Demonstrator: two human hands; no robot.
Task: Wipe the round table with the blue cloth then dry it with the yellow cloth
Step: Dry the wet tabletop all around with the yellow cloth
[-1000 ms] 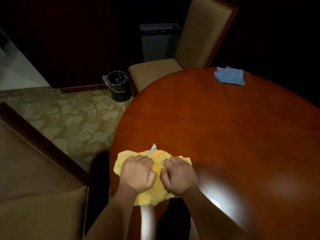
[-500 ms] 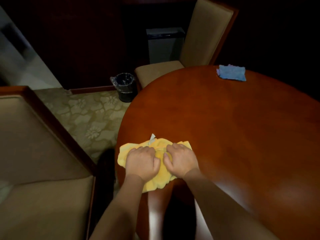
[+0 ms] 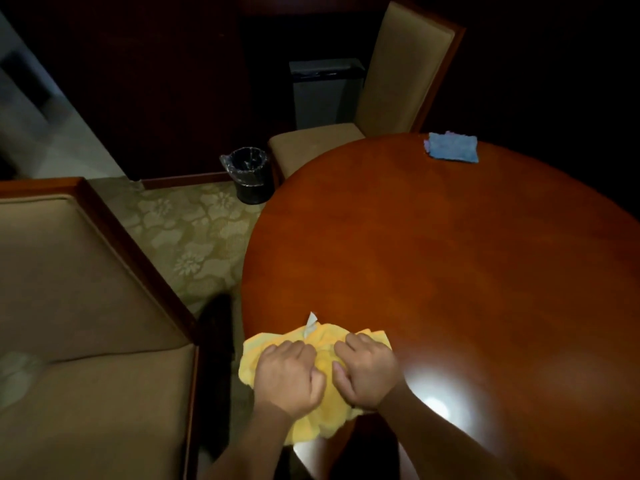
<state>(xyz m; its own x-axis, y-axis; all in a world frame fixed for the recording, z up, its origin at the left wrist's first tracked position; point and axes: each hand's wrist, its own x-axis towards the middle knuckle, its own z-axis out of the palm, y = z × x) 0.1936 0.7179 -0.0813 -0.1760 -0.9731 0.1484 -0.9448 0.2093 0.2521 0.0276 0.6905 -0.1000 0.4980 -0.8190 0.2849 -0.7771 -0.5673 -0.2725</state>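
2 hands press the yellow cloth [image 3: 322, 367] flat at the round table [image 3: 450, 271]'s near edge; left hand [image 3: 289, 377] and right hand [image 3: 367, 370] curl knuckles-down, gripping bunched fabric; spread it wider, sweep beyond the fingertips toward the blue cloth [image 3: 452, 147], overlapping strokes.

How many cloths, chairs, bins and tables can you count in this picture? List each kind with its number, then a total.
Cloths: 2, the yellow cloth and the blue cloth
Chairs: 2, near chair and far chair
Bins: 1, bin
Tables: 1, round table
Total: 6
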